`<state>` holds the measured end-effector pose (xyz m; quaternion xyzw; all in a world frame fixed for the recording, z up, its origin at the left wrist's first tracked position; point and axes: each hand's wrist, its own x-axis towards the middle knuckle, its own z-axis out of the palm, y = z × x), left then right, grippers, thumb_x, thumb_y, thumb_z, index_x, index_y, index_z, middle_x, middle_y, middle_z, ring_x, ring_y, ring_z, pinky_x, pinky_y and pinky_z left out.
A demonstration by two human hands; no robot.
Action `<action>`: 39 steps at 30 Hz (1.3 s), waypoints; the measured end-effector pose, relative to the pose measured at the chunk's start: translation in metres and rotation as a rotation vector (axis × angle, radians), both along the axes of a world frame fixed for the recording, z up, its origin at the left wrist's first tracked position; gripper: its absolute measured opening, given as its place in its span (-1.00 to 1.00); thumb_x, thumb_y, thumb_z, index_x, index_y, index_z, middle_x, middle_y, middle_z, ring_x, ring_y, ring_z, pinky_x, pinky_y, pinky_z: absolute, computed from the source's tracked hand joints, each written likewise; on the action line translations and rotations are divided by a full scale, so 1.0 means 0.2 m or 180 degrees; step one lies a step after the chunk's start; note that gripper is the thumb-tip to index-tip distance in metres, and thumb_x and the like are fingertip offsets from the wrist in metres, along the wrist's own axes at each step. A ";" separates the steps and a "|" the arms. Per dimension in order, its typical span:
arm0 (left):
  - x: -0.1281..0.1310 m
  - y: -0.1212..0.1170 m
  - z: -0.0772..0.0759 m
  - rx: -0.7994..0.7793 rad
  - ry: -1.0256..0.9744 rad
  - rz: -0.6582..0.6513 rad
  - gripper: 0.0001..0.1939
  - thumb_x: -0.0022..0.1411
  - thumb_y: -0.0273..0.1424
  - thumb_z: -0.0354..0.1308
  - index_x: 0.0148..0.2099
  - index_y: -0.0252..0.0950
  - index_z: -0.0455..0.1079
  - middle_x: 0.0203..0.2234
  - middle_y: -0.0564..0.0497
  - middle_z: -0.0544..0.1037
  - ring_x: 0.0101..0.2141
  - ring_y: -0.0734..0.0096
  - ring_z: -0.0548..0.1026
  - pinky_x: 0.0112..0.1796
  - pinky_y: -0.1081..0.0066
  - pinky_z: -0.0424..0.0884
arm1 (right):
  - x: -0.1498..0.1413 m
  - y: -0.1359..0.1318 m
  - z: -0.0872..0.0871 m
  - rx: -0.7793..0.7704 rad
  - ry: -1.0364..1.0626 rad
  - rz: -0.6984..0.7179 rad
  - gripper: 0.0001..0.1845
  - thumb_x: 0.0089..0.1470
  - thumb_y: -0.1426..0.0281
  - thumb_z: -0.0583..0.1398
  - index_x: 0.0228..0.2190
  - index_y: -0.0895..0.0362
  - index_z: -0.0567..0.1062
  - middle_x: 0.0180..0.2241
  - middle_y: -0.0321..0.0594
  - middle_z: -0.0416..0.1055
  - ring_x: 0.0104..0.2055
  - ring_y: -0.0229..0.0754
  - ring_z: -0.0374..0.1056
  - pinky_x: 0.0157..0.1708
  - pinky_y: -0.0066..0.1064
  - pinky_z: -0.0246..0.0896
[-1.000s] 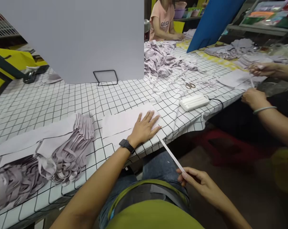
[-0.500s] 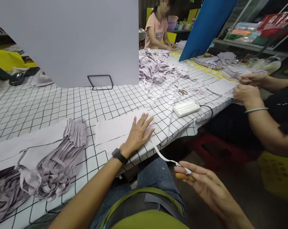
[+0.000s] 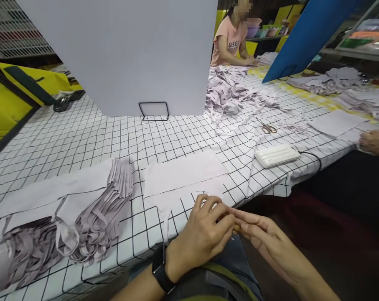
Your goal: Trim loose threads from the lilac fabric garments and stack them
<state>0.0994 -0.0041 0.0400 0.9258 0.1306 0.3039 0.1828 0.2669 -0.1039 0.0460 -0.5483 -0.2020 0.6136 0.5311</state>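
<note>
My left hand, with a black watch on its wrist, and my right hand meet fingertip to fingertip just off the table's front edge, above my lap. Both sets of fingers are pinched together; what they hold is hidden. Just beyond them a flat pale lilac fabric sheet lies on the grid-patterned tablecloth. A thin strip hangs from its front edge. To the left lies a heap of lilac strips on longer fabric pieces.
A grey board stands on a wire stand, with a blue board beyond. A white box with a cable, scissors and a tangled strip pile lie right. A person in pink sits far; another person's hand is right.
My left hand has lifted off the fabric sheet and come back to meet my right hand. The long white strip my right hand pulled out is no longer visible. My view shifted left.
</note>
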 end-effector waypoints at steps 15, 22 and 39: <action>0.01 0.02 -0.01 0.0446 -0.0180 0.0138 -0.90 0.35 -0.61 0.11 -0.19 -0.38 0.43 -0.24 -0.08 0.59 -0.13 0.22 0.46 -0.08 0.12 0.35 | 0.02 0.05 0.05 -0.0196 -0.0269 0.0350 -0.45 -0.06 0.04 0.45 -0.07 0.06 0.69 -0.04 0.02 0.62 0.02 0.09 0.53 0.20 -0.01 0.26; 0.02 0.04 0.00 0.0446 0.0037 0.0138 -0.87 0.36 -0.61 0.10 -0.25 -0.40 0.43 -0.31 -0.05 0.55 -0.11 0.22 0.45 -0.06 0.12 0.37 | 0.02 0.07 0.07 -0.0251 -0.0350 0.0471 -0.42 -0.09 -0.02 0.44 -0.08 0.04 0.69 -0.04 0.00 0.62 0.02 0.10 0.54 0.21 0.02 0.25; 0.03 0.05 -0.02 0.0629 0.0233 -0.0035 -0.81 0.36 -0.64 0.04 -0.29 -0.39 0.42 -0.37 -0.04 0.50 -0.07 0.18 0.44 0.06 -0.02 0.32 | 0.01 0.11 0.06 -0.0271 -0.0498 0.0811 -0.48 0.02 0.02 0.37 -0.08 0.09 0.69 -0.21 -0.05 0.66 -0.06 0.08 0.54 0.12 -0.05 0.33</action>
